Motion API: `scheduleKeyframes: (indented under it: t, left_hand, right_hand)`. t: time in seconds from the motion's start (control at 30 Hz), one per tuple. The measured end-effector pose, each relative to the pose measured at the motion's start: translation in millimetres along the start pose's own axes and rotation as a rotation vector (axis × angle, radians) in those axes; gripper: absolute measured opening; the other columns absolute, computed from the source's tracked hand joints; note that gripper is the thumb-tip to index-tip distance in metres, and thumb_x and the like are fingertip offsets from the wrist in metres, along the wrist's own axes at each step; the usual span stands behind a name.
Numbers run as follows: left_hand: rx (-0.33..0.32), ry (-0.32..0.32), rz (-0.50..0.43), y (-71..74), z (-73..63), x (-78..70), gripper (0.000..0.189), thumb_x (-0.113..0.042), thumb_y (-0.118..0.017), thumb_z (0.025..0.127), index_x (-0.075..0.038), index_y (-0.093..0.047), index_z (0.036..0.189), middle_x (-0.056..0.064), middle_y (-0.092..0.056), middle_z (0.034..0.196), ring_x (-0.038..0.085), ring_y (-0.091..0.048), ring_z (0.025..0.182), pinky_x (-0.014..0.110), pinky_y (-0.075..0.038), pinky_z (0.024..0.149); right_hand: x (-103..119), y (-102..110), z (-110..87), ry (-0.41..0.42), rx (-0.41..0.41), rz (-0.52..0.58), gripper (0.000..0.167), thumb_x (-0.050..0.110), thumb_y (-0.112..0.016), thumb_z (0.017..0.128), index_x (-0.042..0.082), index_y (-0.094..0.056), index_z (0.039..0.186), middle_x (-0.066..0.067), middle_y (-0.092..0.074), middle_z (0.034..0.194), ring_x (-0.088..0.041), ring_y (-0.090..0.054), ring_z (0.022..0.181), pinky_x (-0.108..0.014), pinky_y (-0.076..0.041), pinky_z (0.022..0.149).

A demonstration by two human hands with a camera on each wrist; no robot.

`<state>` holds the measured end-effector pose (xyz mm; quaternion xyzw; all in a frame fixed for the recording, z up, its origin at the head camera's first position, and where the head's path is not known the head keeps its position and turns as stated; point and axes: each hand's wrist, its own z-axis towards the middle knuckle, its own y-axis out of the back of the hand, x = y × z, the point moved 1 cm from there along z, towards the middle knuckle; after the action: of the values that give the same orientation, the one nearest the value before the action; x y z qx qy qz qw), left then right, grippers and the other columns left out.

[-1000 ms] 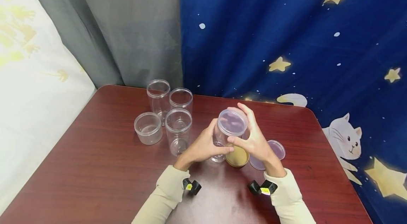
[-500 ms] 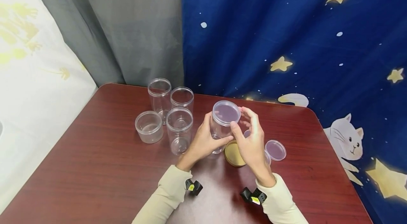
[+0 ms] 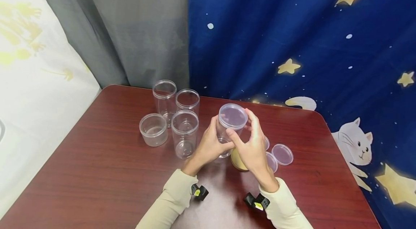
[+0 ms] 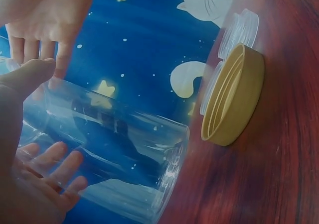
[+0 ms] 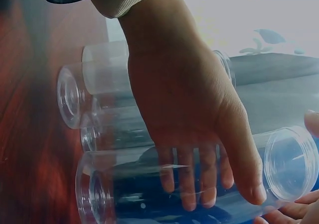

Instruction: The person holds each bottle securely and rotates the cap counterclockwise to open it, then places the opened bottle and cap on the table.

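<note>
In the head view my left hand [image 3: 208, 146] grips a tall clear plastic jar [image 3: 224, 134] round its body from the left. A clear, purplish lid [image 3: 232, 115] sits on its mouth. My right hand [image 3: 255, 147] holds this lid's rim, thumb at the front and fingers round the far right side. Seen from the right wrist, the left thumb and fingers [image 5: 187, 181] wrap the jar and the right fingers [image 5: 294, 211] appear at the lid end. From the left wrist, the jar's base [image 4: 172, 179] stands close to the tabletop, beside a gold lid [image 4: 237, 94].
Left of the hands stand several lidless clear jars: a front tall one [image 3: 184, 135], taller ones behind, and a short wide one [image 3: 153, 130]. Loose clear lids [image 3: 282, 154] lie right of the gold lid on the reddish-brown table [image 3: 107, 171]. Curtains hang behind.
Both hands have moved the jar slightly back and left. The right hand has shifted its hold round the lid, and more loose lids show beside it.
</note>
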<state>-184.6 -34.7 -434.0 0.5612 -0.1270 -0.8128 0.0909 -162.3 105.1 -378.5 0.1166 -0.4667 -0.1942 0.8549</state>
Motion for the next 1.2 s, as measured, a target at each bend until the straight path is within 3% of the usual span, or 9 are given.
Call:
scheduleKeyframes:
  t: [0.13, 0.47, 0.6, 0.9, 1.2]
  left_hand:
    - [0.026, -0.013, 0.012, -2.8, -0.2, 1.0, 0.088, -0.017, -0.085, 0.07, -0.008, -0.036, 0.143, 0.013, -0.059, 0.13, 0.024, -0.059, 0.114, 0.044, -0.048, 0.098]
    - [0.072, -0.045, -0.024, -5.5, -1.9, -0.5, 0.085, -0.015, -0.084, 0.07, -0.007, -0.037, 0.14, 0.013, -0.059, 0.128, 0.024, -0.058, 0.115, 0.043, -0.047, 0.1]
    - [0.09, -0.041, -0.047, -6.5, -2.8, -0.8, 0.083, -0.014, -0.083, 0.07, -0.007, -0.038, 0.139, 0.012, -0.061, 0.125, 0.022, -0.06, 0.111, 0.041, -0.048, 0.097]
    - [0.158, -0.035, -0.091, -2.1, -3.5, 2.0, 0.079, -0.021, -0.086, 0.073, -0.014, -0.04, 0.137, 0.003, -0.062, 0.12, 0.013, -0.061, 0.104, 0.033, -0.05, 0.093]
    - [0.197, -0.032, -0.102, 1.7, -3.2, 2.5, 0.082, -0.026, -0.087, 0.072, -0.017, -0.039, 0.138, 0.0, -0.062, 0.123, 0.013, -0.06, 0.109, 0.035, -0.049, 0.096]
  right_hand:
    - [-2, -1, -1.5, -0.022, -0.01, 0.006, 0.08, 0.021, -0.082, 0.08, 0.008, -0.041, 0.147, -0.01, -0.056, 0.137, -0.025, -0.057, 0.118, -0.035, -0.043, 0.099]
    - [-5, -1, 0.0, -0.011, -0.024, 0.027, 0.085, 0.018, -0.088, 0.072, 0.007, -0.044, 0.144, -0.011, -0.059, 0.133, -0.025, -0.057, 0.118, -0.037, -0.04, 0.1]
    - [-6, 2, 0.9, -0.021, 0.006, 0.054, 0.085, 0.015, -0.088, 0.072, 0.008, -0.044, 0.144, -0.011, -0.06, 0.133, -0.024, -0.056, 0.12, -0.038, -0.04, 0.102]
    - [-7, 10, 2.3, -0.041, 0.104, 0.1, 0.082, 0.011, -0.087, 0.074, 0.014, -0.045, 0.144, -0.007, -0.061, 0.132, -0.019, -0.058, 0.115, -0.022, -0.043, 0.093]
    - [-8, 15, 5.3, -0.05, 0.192, 0.22, 0.079, 0.0, -0.082, 0.076, 0.01, -0.043, 0.144, -0.007, -0.056, 0.138, -0.022, -0.055, 0.119, -0.022, -0.043, 0.098]
